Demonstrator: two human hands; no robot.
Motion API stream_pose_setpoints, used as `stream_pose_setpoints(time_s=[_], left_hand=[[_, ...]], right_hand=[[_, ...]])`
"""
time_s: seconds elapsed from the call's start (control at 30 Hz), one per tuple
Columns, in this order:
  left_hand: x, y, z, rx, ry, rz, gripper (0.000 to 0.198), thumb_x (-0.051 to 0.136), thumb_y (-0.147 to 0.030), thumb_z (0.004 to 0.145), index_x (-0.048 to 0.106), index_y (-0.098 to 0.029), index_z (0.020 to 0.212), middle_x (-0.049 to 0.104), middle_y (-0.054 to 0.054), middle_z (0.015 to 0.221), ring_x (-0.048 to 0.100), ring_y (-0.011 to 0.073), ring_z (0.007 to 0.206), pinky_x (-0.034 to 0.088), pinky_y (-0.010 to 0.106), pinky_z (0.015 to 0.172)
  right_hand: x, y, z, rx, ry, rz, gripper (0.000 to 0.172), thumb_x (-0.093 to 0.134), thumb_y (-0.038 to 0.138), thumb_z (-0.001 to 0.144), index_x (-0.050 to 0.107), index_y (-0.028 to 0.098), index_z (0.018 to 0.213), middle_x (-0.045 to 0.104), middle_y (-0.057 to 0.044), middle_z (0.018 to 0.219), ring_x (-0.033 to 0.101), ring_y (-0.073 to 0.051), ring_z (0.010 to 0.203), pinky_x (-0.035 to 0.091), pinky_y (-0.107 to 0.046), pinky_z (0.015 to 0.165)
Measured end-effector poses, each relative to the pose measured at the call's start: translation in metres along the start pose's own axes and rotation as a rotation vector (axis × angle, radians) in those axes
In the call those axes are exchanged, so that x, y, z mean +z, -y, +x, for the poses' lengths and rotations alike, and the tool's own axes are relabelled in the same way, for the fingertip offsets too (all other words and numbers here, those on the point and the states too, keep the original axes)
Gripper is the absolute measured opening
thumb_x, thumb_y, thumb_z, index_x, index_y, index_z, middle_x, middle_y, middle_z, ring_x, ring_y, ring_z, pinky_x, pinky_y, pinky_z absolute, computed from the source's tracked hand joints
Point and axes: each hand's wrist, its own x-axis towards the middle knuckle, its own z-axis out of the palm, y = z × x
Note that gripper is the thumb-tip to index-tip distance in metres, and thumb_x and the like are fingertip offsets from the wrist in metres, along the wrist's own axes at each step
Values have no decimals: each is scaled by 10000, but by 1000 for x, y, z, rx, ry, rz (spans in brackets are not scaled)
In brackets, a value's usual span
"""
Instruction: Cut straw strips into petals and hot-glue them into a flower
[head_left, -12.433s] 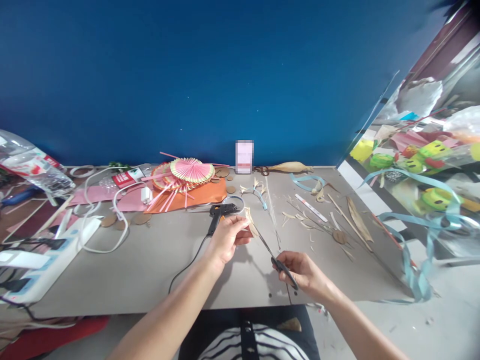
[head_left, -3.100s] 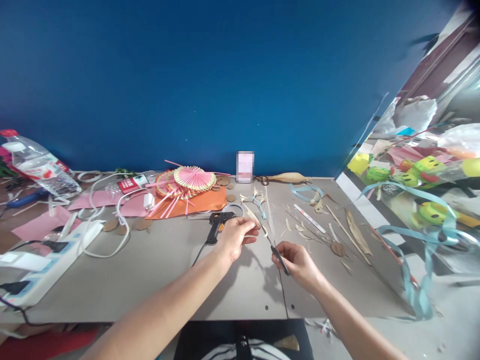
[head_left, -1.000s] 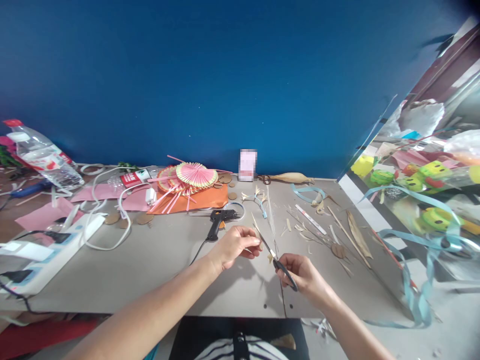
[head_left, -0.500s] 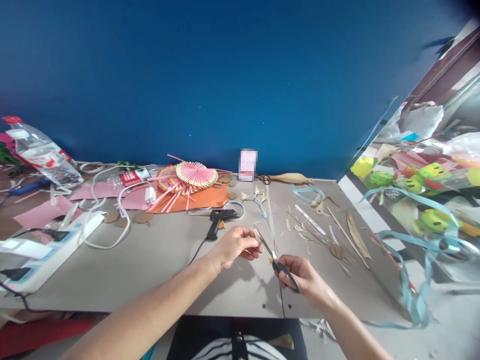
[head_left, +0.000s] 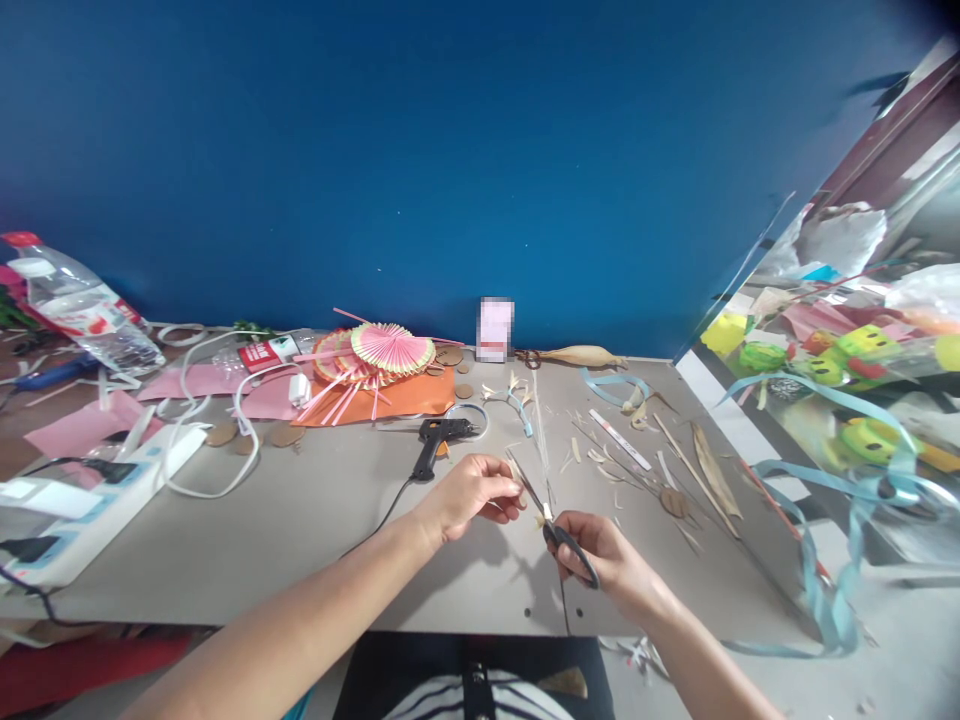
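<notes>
Black-handled scissors (head_left: 570, 556) are in my right hand (head_left: 598, 552), its fingers through the handles, the blades pointing up and left. My left hand (head_left: 484, 497) is pinched closed beside the blade tips; what it holds, if anything, is too small to make out. A small pale yellowish piece (head_left: 541, 519) shows by the scissors' pivot. Just beyond my hands lies a small spray of pale dried flowers (head_left: 513, 388) with a light blue tie. A black glue gun (head_left: 430, 448) rests behind my left hand, its cord trailing toward my forearm.
Dried strips and husks (head_left: 705, 465) are scattered at the right near a wooden disc (head_left: 673, 502). A pink paper fan (head_left: 384, 350) lies on orange paper (head_left: 412, 397). A white power strip (head_left: 82, 545) and bottle (head_left: 82, 305) stand left. Blue ribbon (head_left: 814, 560) hangs over the right edge.
The scissors and my right hand have barely shifted. My left hand stays pinched in nearly the same place.
</notes>
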Motion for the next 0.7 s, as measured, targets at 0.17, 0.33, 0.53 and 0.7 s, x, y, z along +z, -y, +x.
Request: stream_pose_setpoints(time_s=[0.17, 0.33, 0.53, 0.7], left_hand=[[0, 0, 0, -13, 0, -7, 158, 624, -276, 576, 559, -132, 591, 603, 27, 611, 553, 107, 522, 397, 211, 487], [0, 0, -1, -12, 3, -9, 168, 629, -281, 589, 553, -132, 588, 599, 24, 608, 552, 103, 520, 396, 207, 487], [1, 1, -1, -15, 37, -24, 146, 615, -259, 587, 544, -132, 579, 602, 29, 608, 546, 102, 514, 399, 210, 492], [1, 0, -2, -17, 25, -10, 164, 627, -278, 585, 554, -132, 580, 599, 27, 601, 547, 105, 516, 397, 214, 492]], right_hand=[[1, -2, 2, 11, -58, -49, 398, 631, 522, 622, 497, 146, 634, 457, 35, 503, 367, -66, 454, 267, -190, 442], [2, -4, 2, 30, -77, -55, 432, 615, 559, 613, 483, 148, 622, 450, 34, 487, 356, -65, 434, 256, -198, 434], [3, 2, -2, -19, -1, -14, 432, 602, 564, 626, 495, 148, 673, 476, 25, 538, 355, -67, 463, 249, -197, 446], [3, -2, 2, 52, -90, -65, 453, 621, 585, 579, 470, 158, 601, 443, 36, 466, 351, -68, 420, 243, -201, 428]])
